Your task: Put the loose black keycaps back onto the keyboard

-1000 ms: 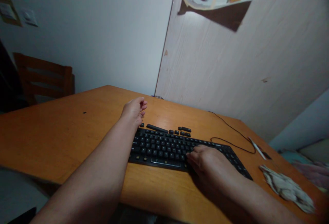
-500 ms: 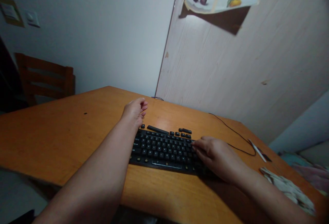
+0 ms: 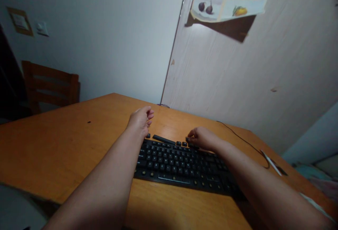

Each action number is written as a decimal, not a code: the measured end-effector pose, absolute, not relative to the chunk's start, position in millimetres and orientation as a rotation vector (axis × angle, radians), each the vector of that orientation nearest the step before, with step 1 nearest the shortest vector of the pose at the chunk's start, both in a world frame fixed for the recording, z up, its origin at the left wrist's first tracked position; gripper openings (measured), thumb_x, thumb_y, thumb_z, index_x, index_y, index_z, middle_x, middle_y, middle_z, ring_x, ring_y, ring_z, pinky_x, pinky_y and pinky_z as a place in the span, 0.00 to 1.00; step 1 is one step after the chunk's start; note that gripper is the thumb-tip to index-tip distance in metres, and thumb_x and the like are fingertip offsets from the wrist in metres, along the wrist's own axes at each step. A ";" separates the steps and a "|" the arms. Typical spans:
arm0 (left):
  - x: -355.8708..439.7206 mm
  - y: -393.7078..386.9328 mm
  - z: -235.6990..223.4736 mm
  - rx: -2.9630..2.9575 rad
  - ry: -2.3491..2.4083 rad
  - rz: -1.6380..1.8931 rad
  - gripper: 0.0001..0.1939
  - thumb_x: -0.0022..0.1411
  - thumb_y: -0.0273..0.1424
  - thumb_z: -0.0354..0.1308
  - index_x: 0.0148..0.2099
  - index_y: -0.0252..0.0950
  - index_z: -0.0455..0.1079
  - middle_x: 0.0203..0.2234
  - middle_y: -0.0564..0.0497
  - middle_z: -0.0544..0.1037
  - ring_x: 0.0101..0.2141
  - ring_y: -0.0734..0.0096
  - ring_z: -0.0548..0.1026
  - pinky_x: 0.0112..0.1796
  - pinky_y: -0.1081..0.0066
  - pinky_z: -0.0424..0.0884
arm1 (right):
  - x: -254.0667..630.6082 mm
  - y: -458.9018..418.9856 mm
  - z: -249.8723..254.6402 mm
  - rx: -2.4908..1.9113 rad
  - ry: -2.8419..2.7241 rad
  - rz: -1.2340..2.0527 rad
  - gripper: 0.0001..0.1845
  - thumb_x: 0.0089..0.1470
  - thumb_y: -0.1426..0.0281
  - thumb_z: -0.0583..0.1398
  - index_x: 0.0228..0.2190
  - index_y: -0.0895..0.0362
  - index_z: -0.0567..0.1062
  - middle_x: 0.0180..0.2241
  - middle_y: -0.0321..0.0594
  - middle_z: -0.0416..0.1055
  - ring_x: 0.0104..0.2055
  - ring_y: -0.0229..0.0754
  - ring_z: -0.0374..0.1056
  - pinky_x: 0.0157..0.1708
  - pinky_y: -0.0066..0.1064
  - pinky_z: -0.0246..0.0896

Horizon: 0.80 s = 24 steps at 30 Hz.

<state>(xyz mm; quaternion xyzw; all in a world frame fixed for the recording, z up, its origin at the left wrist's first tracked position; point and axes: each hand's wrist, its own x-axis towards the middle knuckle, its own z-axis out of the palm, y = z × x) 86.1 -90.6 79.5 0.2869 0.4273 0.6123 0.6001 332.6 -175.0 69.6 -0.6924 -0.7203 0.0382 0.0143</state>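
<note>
A black keyboard (image 3: 171,159) lies on the wooden table, with bare key sockets along its front row. Behind its rear edge are loose keycaps, among them a long space bar (image 3: 163,139) and small square keycaps (image 3: 179,143). My right hand (image 3: 202,138) reaches over the keyboard, thumb and fingertips pinched on a small dark keycap (image 3: 187,139) in that row. At the keyboard's rear left corner, my left hand (image 3: 141,119) rests on its side with curled fingers; whatever they may hold is hidden. A single keycap (image 3: 148,135) sits beside its wrist.
A black cable (image 3: 237,139) runs across the right side of the table (image 3: 79,145), near a white pen-like stick (image 3: 270,162). A small dark piece (image 3: 89,122) lies at left. Behind stand a wooden chair (image 3: 52,82) and a wall with a fruit poster (image 3: 224,1).
My right hand has moved from the keyboard's key area up and left to the loose keycaps behind it. My left hand keeps its place. The view has tilted slightly upward.
</note>
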 end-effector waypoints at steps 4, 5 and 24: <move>85.9 -90.0 79.1 0.651 0.984 1.416 0.05 0.50 0.31 0.61 0.31 0.35 0.70 0.26 0.53 0.76 0.24 0.77 0.71 0.28 0.73 0.60 | 333.7 -162.7 65.5 -2.172 -2.241 0.184 0.11 0.53 0.69 0.64 0.38 0.54 0.85 0.37 0.44 0.83 0.37 0.45 0.76 0.34 0.29 0.62; 85.9 -89.7 78.5 0.649 0.981 1.416 0.05 0.50 0.31 0.61 0.31 0.35 0.70 0.26 0.53 0.77 0.24 0.77 0.71 0.28 0.73 0.60 | 333.8 -160.9 64.5 -2.172 -2.242 0.197 0.11 0.53 0.70 0.64 0.38 0.54 0.85 0.37 0.43 0.83 0.38 0.45 0.76 0.34 0.29 0.62; 88.7 -91.3 79.3 0.634 0.979 1.404 0.04 0.50 0.29 0.60 0.28 0.35 0.69 0.25 0.53 0.75 0.26 0.75 0.71 0.29 0.72 0.61 | 323.6 -286.1 91.2 -1.866 -2.291 0.319 0.03 0.56 0.71 0.62 0.34 0.56 0.77 0.32 0.36 0.73 0.31 0.37 0.66 0.31 0.28 0.57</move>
